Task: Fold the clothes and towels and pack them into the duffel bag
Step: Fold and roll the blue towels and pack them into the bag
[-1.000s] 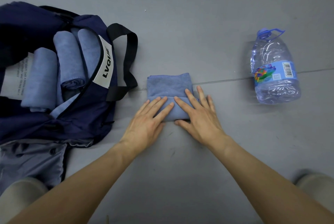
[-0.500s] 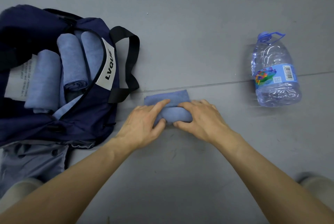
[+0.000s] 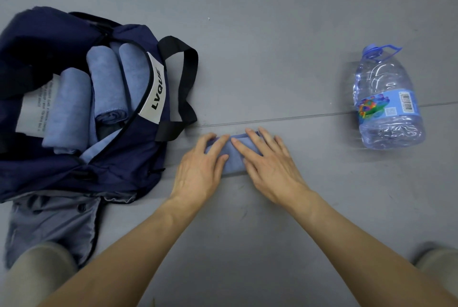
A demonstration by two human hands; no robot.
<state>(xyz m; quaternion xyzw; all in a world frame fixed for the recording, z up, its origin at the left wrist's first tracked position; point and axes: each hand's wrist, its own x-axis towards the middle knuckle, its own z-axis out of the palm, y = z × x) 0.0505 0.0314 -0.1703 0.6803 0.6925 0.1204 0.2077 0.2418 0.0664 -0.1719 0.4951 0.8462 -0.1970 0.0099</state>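
Pressing down at the frame's centre, the left hand (image 3: 200, 166) and right hand (image 3: 271, 166) lie spread, fingers straight, over a rolled blue towel (image 3: 234, 157) on the floor (image 3: 260, 34), right of the open duffel bag (image 3: 138, 155).

Towel (image 3: 233, 155) between bag (image 3: 138, 148) and bottle (image 3: 386, 98)

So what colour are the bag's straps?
Black straps on a navy bag; head view shows them best.
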